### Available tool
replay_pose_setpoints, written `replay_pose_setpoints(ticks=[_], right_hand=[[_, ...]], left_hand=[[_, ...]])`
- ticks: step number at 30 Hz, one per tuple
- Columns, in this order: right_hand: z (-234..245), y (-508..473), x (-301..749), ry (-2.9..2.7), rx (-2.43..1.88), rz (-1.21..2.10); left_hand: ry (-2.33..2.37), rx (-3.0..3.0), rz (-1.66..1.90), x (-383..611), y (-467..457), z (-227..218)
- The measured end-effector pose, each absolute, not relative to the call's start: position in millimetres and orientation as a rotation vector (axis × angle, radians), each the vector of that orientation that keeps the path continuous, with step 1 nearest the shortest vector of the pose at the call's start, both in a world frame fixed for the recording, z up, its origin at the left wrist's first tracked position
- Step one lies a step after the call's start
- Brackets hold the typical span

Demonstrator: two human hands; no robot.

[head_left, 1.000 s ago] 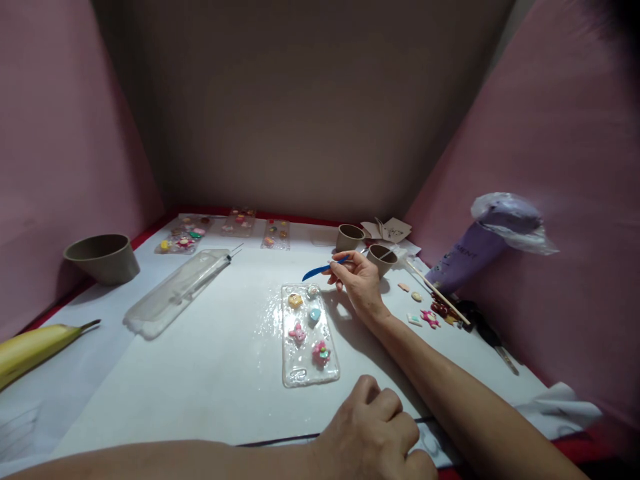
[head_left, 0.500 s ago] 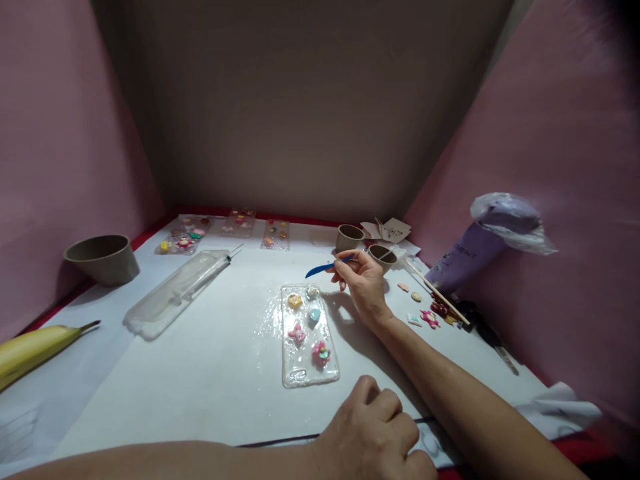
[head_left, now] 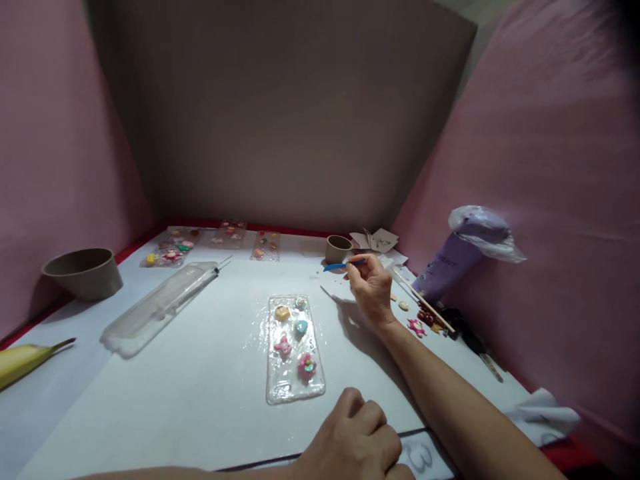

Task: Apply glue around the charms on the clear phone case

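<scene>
My right hand (head_left: pixel 371 288) pinches a blue plastic knife (head_left: pixel 335 267) between thumb and fingers, blade to the left, above the table. A thin pale stick (head_left: pixel 327 291) shows just left of this hand; whether the hand holds it I cannot tell. In front lies a clear phone case (head_left: pixel 295 393) with a wet, glossy coating. On it sit a yellow charm (head_left: pixel 283 312), a blue charm (head_left: pixel 301 327), a pink animal charm (head_left: pixel 283 345), a pink flower-like charm (head_left: pixel 307 365) and a small pale one (head_left: pixel 300 303). My left hand (head_left: pixel 353 437) rests curled into a fist at the near edge.
Left are a grey-brown cup (head_left: pixel 83 273), a banana (head_left: pixel 30 360) and a clear tray (head_left: pixel 155 313) with a syringe (head_left: pixel 200 283). Decorated cases (head_left: pixel 265 247) and another cup (head_left: pixel 339 249) stand behind. Loose charms (head_left: pixel 416 327), a wooden stick (head_left: pixel 425 300) and a purple bag (head_left: pixel 445 260) lie right.
The whole view has shifted slightly, things sitting lower and further left. My right hand, still gripping the blue knife, is farther from the case. The pale stick now shows beside it.
</scene>
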State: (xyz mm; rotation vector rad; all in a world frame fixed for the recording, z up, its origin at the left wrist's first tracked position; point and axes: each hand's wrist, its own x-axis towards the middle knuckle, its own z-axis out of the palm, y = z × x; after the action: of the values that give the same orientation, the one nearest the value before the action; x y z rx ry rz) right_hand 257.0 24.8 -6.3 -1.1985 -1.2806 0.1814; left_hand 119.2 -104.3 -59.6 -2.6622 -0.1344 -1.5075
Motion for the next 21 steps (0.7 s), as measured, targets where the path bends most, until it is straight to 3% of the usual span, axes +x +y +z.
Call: replay_pose_setpoints(ticks=[21], right_hand=[[-15.4,26.7,253.9,-1.315,-1.191,0.218]], left_hand=[[-0.399,-2.727,-1.481,116.1,-105.8,-72.0]])
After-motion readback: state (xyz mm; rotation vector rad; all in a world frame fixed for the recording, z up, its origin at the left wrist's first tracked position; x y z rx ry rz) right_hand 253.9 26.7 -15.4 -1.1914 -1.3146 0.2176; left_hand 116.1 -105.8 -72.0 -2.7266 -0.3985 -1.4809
